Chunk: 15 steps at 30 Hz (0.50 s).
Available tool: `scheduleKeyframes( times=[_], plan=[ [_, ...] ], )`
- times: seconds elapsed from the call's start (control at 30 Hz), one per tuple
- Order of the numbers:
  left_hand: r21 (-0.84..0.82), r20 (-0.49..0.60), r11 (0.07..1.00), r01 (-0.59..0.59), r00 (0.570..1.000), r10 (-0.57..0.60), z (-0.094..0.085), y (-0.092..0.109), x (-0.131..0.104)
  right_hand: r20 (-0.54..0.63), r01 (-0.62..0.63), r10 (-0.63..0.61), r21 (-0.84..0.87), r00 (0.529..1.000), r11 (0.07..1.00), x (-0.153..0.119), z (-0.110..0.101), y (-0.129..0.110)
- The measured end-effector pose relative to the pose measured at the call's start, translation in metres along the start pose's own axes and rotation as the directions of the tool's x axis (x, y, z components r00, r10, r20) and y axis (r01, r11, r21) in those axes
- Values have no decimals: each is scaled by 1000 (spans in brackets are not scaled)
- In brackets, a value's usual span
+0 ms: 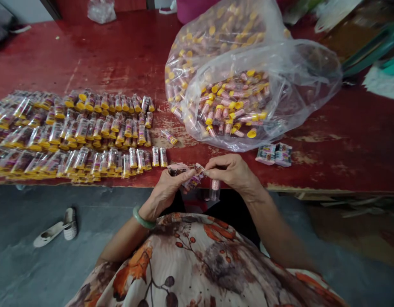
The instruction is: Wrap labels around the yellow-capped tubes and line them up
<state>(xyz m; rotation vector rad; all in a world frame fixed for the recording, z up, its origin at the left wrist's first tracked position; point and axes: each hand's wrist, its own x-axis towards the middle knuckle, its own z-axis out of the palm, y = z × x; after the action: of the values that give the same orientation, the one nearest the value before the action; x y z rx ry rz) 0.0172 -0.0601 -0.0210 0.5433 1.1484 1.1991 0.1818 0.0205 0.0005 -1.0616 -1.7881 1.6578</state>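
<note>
My left hand (pixel 169 187) is closed round a small stack of printed labels (pixel 192 181) above the table's front edge. With thumb and forefinger, my right hand (pixel 233 172) pinches the edge of one label at the stack's right end. A clear tube with pink contents (pixel 215 187) hangs below my right palm, held by the same hand; its upper end is hidden. To the left lie rows of labelled tubes with yellow caps (pixel 85 157). One single tube (pixel 169 137) rests apart, between the rows and the bag.
A large clear plastic bag (pixel 299 106) of yellow-capped tubes lies open on the red table (pixel 126 55). Two small bundles of labels (pixel 273 154) sit right of my hands. A crumpled plastic bag (pixel 101 10) is at the back. Shoes (pixel 58 229) lie on the floor.
</note>
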Motion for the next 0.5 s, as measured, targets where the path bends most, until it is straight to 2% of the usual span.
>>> scheduleKeyframes(
  times=[0.1, 0.2, 0.27, 0.33, 0.4, 0.5],
  plan=[
    [88, 67, 995, 42, 997, -48, -7, 4, 5, 59, 51, -46, -86, 997, 995, 7, -6, -4],
    [61, 6, 997, 47, 999, -47, -9, 7, 7, -73, 56, -64, -113, 995, 992, -4, -12, -2],
    [-18, -95, 999, 46, 994, -47, -7, 6, 5, -164, 52, -57, -40, 985, 998, -20, -14, 5],
    [-104, -171, 994, 43, 983, -60, -3, 4, 3, -177, 64, -44, 106, 983, 992, -40, -13, 16],
    [-170, -203, 985, 27, 977, -62, 1, 0, 1, -173, 107, -69, 222, 983, 969, -58, -7, 26],
    [-242, -219, 970, 14, 973, -69, 8, -3, -1, -216, 199, -151, 225, 965, 954, -76, 11, 35]
  ],
)
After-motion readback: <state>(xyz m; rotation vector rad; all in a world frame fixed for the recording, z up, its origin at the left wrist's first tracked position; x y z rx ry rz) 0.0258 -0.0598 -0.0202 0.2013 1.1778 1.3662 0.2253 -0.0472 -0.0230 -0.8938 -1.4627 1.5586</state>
